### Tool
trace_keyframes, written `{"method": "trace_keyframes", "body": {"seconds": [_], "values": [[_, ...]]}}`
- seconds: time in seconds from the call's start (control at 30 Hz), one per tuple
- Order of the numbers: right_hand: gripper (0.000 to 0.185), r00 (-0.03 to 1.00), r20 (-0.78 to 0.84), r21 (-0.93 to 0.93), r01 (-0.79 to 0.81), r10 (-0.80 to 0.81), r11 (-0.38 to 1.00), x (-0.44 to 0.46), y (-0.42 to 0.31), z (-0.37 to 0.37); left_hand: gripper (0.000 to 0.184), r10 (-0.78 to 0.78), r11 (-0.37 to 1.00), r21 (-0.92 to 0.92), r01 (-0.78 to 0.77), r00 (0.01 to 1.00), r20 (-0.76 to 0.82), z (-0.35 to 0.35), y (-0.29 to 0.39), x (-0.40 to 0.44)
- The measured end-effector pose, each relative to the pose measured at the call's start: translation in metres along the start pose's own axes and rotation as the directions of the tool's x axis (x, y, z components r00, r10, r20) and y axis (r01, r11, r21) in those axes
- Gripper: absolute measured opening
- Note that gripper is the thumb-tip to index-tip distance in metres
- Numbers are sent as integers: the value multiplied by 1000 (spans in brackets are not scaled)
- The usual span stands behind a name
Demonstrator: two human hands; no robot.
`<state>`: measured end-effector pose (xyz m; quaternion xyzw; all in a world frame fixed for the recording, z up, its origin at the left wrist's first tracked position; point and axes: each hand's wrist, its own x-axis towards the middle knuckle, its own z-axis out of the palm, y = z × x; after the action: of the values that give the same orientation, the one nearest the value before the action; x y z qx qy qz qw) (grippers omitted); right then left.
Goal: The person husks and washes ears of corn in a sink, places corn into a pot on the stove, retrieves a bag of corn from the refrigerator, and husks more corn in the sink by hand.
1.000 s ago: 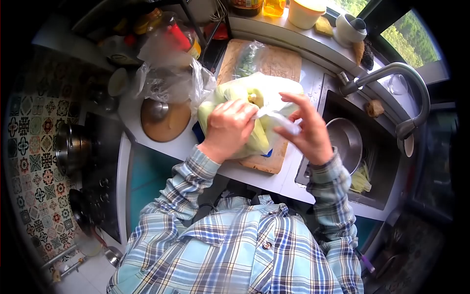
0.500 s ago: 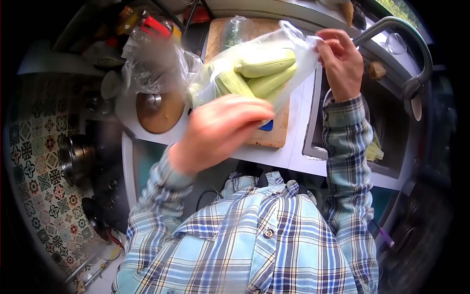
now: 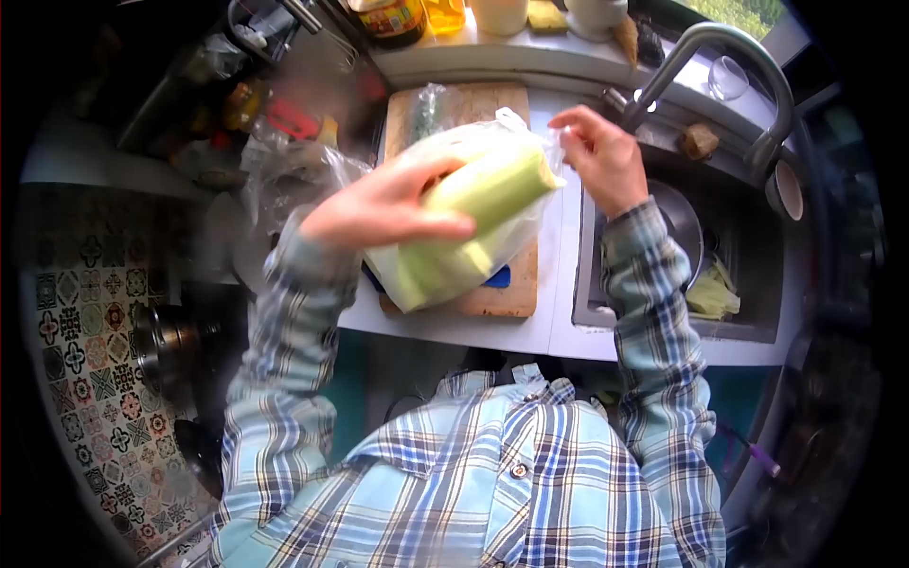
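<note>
My left hand (image 3: 388,201) is wrapped round a pale green ear of corn (image 3: 502,187), thumb on its near side. Its husk looks tight and its end points right, at the mouth of a clear plastic bag (image 3: 507,248). More corn (image 3: 431,270) lies inside the bag below it, partly hidden by the film and my hand. On the right, my right hand (image 3: 604,161) pinches the bag's upper right edge between thumb and fingers. Beneath the bag is a wooden cutting board (image 3: 519,301), with a blue handle (image 3: 497,277) showing at the bag's lower edge.
At the right is a sink (image 3: 757,322) holding a metal bowl (image 3: 674,222) and loose husks (image 3: 715,295). A curved faucet (image 3: 705,33) arches over it. Another plastic bag (image 3: 275,170) lies left of the board. Jars (image 3: 393,19) line the sill behind.
My left hand, earlier in front of the bag, has closed round an ear of corn. The corn's end has swung toward the bag's mouth. The view has shifted, showing more of the sill.
</note>
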<state>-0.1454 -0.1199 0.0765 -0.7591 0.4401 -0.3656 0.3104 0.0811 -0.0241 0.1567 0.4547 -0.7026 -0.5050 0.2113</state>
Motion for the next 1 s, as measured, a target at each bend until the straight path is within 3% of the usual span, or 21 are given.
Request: {"method": "trace_keyframes", "body": {"seconds": [0.03, 0.1, 0.13, 0.2, 0.23, 0.27, 0.3, 0.33, 0.37, 0.4, 0.43, 0.47, 0.5, 0.53, 0.63, 0.8, 0.9, 1.0], "values": [[20, 996, -39, -90, 70, -74, 993, -6, -6, -2, 70, -62, 959, -274, 74, 997, 50, -2, 7, -17], [31, 973, -180, -111, 124, -142, 986, -24, -31, -10, 76, 49, 757, -650, -70, 998, -50, 17, 10, -35], [40, 987, -133, 214, 115, -88, 970, -38, -36, -10, 76, 96, 751, -643, -151, 988, -120, 29, 12, -33], [59, 999, -2, 740, 37, -53, 672, -69, -59, -11, 76, 185, 729, -616, -297, 953, -241, 58, 7, -15], [66, 999, 23, 782, 10, -45, 624, -82, -66, -14, 77, 230, 717, -597, -361, 930, -286, 73, 6, -2], [74, 998, 48, 819, -18, -37, 573, -95, -73, -16, 80, 161, 659, -688, -304, 950, -266, 89, 12, 7], [79, 999, 41, 714, -38, 13, 700, -107, -66, -21, 77, 180, 661, -689, -297, 954, -238, 102, 12, 19], [71, 971, 171, 699, -238, 165, 675, -117, -59, -35, 73, 252, 786, -511, -349, 935, -250, 108, 12, 32], [62, 964, 162, 776, -256, 210, 577, -123, -61, -45, 69, 334, 862, -308, -402, 908, -251, 112, 13, 45], [60, 960, 104, 783, -240, 259, 574, -133, -57, -52, 63, 426, 890, -40, -453, 861, -278, 115, 19, 55], [58, 951, 54, 792, -227, 305, 567, -145, -49, -59, 57, 439, 890, 1, -456, 857, -269, 120, 24, 66], [59, 936, 44, 776, -252, 349, 578, -156, -44, -67, 52, 319, 852, -356, -383, 920, -227, 132, 24, 77], [60, 919, 38, 763, -280, 393, 582, -169, -38, -75, 48, 203, 712, -661, -238, 970, -131, 144, 24, 86], [64, 916, -16, 648, -297, 401, 702, -185, -23, -80, 39, 358, 780, -489, -391, 919, -165, 151, 27, 100], [69, 886, -164, 666, -224, 433, 711, -207, -16, -95, 36, 389, 846, -350, -402, 915, -111, 171, 57, 116], [74, 847, -243, 628, -233, 472, 742, -233, 38, -136, 35, 464, 869, -169, -466, 884, -54, 226, 71, 167], [75, 830, -285, 540, -274, 479, 796, -241, 65, -159, 37, 406, 911, -99, -401, 913, 31, 246, 83, 191], [76, 833, -328, 413, -298, 446, 860, -251, 91, -189, 37, 408, 907, -164, -387, 906, 117, 268, 88, 220]]}}
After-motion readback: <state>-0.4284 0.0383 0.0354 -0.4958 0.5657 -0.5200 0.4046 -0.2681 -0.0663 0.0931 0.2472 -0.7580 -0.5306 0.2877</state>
